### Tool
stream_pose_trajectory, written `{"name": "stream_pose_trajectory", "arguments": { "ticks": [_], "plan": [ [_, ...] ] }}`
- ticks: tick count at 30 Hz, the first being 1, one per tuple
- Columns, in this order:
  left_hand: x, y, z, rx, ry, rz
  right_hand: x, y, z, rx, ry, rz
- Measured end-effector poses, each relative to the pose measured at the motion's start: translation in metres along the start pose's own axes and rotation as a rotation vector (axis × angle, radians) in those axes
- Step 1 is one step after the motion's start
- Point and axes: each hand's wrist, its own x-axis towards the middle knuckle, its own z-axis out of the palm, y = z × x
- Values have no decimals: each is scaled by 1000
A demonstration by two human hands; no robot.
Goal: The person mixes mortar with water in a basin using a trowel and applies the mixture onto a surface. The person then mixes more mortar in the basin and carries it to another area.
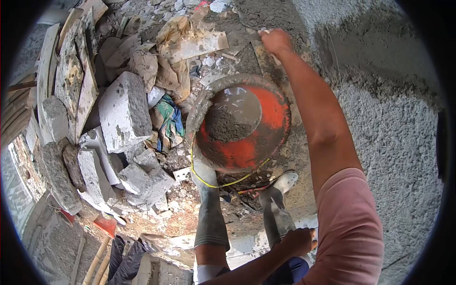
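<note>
My right hand [276, 42], at the top right beyond the bucket, is closed around the pale end of a tool with a thin bent metal shank [244, 21]. Mortar surrounds the tool's far end, so its blade cannot be made out. Close to my body, my left hand [297, 241] is closed; a small brownish piece shows at its fingers, too little to name. Between my boots and my right hand stands an orange bucket [240, 154] with a mortar-crusted rim. Wet grey mortar [228, 123] and watery slurry lie inside it.
Broken concrete blocks [126, 111], boards [78, 85] and torn paper sacks [173, 66] are heaped on the left. A yellow cord [209, 184] loops by the bucket and my boots [206, 199]. A rough wall [394, 137] with a wet mortar band runs along the right. An orange-headed tool [105, 224] lies lower left.
</note>
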Motion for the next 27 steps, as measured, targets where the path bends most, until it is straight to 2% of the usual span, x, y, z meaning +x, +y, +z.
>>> {"name": "stream_pose_trajectory", "arguments": {
  "ticks": [2, 3, 6, 10, 12, 14, 16, 19, 22, 27],
  "plan": [
    [-6, -2, 3, -43, 112, 19, 10, 1, 1, 67, 3, 80],
    [-6, -2, 3, -25, 102, 18, 13, 6, -3, 94, 4, 119],
    [-7, 2, 2, 5, 63, 21, 9, 30, -9, 3, 157, 34],
    [5, 2, 17, -59, 55, 18, -64, 43, -78, -21, 191, -161],
    [12, -1, 19, -64, 57, 13, -113, 63, -102, -43, 265, -352],
    [12, 0, 19, -33, 48, -8, -169, 80, -128, -71, 199, -478],
    [12, 0, 16, -57, 48, 3, -198, 93, -132, 19, 36, -201],
    [13, -1, 18, -56, 13, -14, -185, 149, -112, 116, -261, 42],
    [10, 0, 16, -77, -28, -41, -158, 167, -76, 115, -386, 55],
    [12, 8, 6, 24, -100, -101, -75, 166, -37, 91, -205, 69]
  ]
}}
